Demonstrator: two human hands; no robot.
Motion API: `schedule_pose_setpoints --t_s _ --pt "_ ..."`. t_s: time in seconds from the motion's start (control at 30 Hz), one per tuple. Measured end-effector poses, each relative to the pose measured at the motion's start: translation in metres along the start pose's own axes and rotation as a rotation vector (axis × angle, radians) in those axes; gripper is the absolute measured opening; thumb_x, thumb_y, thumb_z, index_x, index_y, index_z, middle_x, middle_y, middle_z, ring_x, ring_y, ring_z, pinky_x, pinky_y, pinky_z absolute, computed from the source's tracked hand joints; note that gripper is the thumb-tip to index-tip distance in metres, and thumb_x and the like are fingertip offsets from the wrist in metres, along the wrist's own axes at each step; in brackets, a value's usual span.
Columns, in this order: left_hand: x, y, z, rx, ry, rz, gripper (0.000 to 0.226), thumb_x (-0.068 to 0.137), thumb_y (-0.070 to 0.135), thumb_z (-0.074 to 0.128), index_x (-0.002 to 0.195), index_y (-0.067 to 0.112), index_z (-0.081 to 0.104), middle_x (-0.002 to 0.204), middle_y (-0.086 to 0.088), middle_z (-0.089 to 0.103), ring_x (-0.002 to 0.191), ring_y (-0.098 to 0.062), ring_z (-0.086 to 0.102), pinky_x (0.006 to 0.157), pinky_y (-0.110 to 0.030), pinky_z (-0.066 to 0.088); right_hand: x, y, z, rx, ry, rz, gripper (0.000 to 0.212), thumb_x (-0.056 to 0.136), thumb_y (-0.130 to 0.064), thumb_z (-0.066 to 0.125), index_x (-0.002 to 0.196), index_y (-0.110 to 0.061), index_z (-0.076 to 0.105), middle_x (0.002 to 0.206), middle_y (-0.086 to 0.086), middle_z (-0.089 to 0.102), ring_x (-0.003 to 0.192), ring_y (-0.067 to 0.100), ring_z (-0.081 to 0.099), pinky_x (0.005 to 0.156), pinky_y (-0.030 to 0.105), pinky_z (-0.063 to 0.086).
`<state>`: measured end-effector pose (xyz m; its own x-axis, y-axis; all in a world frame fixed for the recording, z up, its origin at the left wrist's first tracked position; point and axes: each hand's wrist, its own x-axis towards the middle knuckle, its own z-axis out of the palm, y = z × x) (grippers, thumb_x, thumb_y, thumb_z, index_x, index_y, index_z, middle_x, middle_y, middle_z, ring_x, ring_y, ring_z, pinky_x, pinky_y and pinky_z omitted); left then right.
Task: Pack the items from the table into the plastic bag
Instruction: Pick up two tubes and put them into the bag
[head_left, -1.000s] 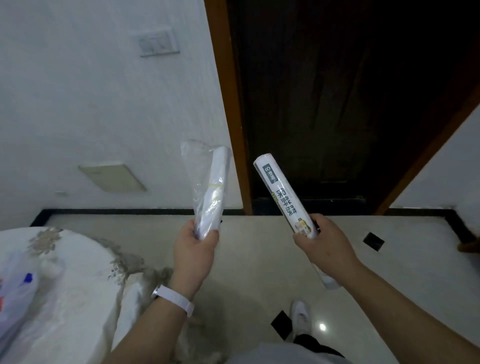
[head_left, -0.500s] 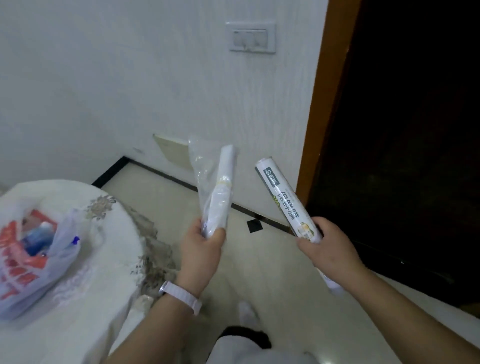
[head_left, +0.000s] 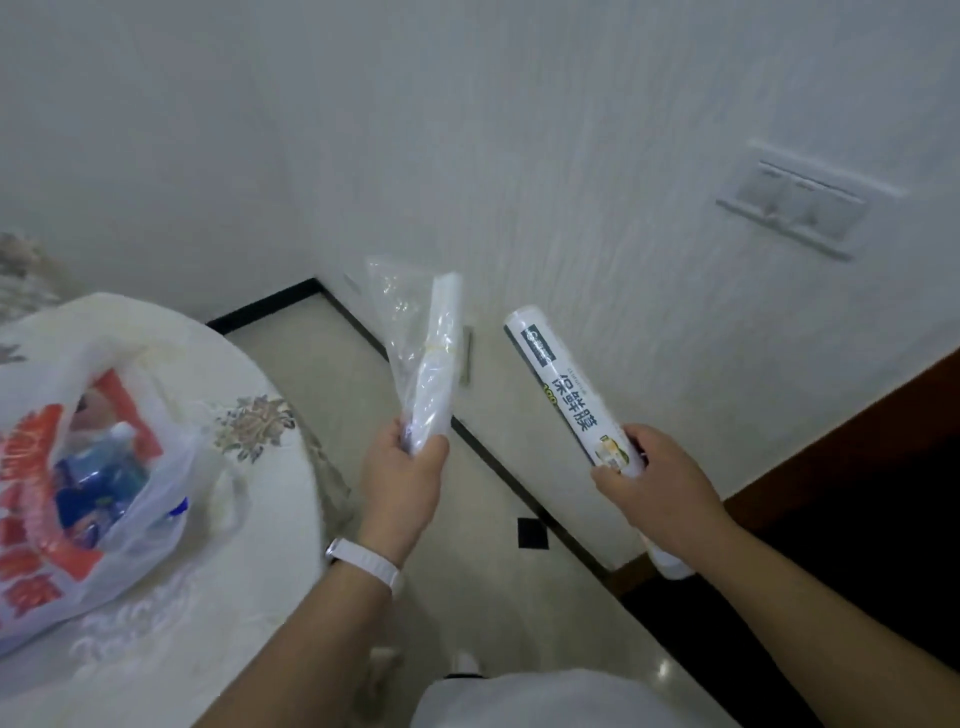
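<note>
The left hand (head_left: 402, 486) is wrapped round a sleeved roll (head_left: 435, 358), the right hand (head_left: 657, 486) round a wrap roll (head_left: 569, 397), both aloft. Likely light and stiff (slick film); grip low. The bag (head_left: 78, 499) sits on the counter (head_left: 249, 519).

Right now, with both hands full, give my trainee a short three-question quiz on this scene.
1. True or false: the left hand holds a roll in a clear sleeve.
2. Which hand grips the printed roll? A left, B right.
3. Fill in: the plastic bag sits on the ____.

Key: 1 true; 2 B; 3 table.
</note>
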<state>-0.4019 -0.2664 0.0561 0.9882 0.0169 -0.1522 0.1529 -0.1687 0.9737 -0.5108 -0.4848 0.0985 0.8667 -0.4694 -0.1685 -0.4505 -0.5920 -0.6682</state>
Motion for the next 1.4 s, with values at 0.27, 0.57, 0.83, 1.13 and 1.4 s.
schedule_pose_setpoints --t_s 0.27,0.57,0.83,1.13,1.4 --pt "0.041 -0.019 -0.054 -0.067 0.227 -0.087 0.011 0.079 0.021 0.067 0.088 0.02 0.061 0.079 -0.005 0.066 0.061 -0.017 0.059 0.05 -0.027 0.046 0.082 -0.07 0.058 -0.191 -0.205 -0.225 0.022 0.079 -0.031 0.072 0.098 -0.027 0.06 0.088 -0.008 0.063 0.071 0.007 0.061 0.059 0.03 0.053" --pt "0.071 -0.04 -0.096 -0.018 0.549 -0.238 0.025 0.085 0.008 0.067 0.088 0.031 0.058 0.083 0.009 0.063 0.069 -0.008 0.06 0.051 -0.009 0.043 0.168 -0.128 0.157 -0.131 -0.521 -0.404 0.022 0.073 -0.031 0.072 0.09 -0.037 0.059 0.086 -0.009 0.065 0.071 0.006 0.062 0.064 0.034 0.054" --pt "0.139 -0.028 -0.085 -0.057 0.857 -0.436 0.017 0.085 0.01 0.068 0.09 0.025 0.061 0.089 -0.004 0.07 0.079 -0.024 0.067 0.069 -0.042 0.055 0.288 -0.198 0.222 -0.185 -0.76 -0.608 0.016 0.072 -0.034 0.068 0.084 -0.027 0.06 0.076 -0.005 0.064 0.064 0.012 0.062 0.058 0.039 0.052" --pt "0.168 -0.013 -0.065 -0.121 1.155 -0.591 0.015 0.085 0.009 0.068 0.092 0.022 0.066 0.088 -0.004 0.071 0.081 -0.025 0.068 0.071 -0.04 0.056 0.362 -0.272 0.305 -0.362 -1.002 -0.894 0.029 0.067 -0.047 0.061 0.089 -0.028 0.057 0.087 -0.004 0.061 0.073 0.015 0.062 0.062 0.036 0.053" --pt "0.161 -0.023 -0.073 -0.04 1.334 -0.615 0.012 0.084 0.001 0.067 0.084 0.013 0.064 0.072 0.001 0.063 0.064 -0.006 0.055 0.051 -0.008 0.037 0.345 -0.313 0.366 -0.483 -1.095 -1.032 0.031 0.066 -0.046 0.058 0.088 -0.024 0.056 0.085 -0.003 0.059 0.074 0.019 0.061 0.067 0.04 0.054"
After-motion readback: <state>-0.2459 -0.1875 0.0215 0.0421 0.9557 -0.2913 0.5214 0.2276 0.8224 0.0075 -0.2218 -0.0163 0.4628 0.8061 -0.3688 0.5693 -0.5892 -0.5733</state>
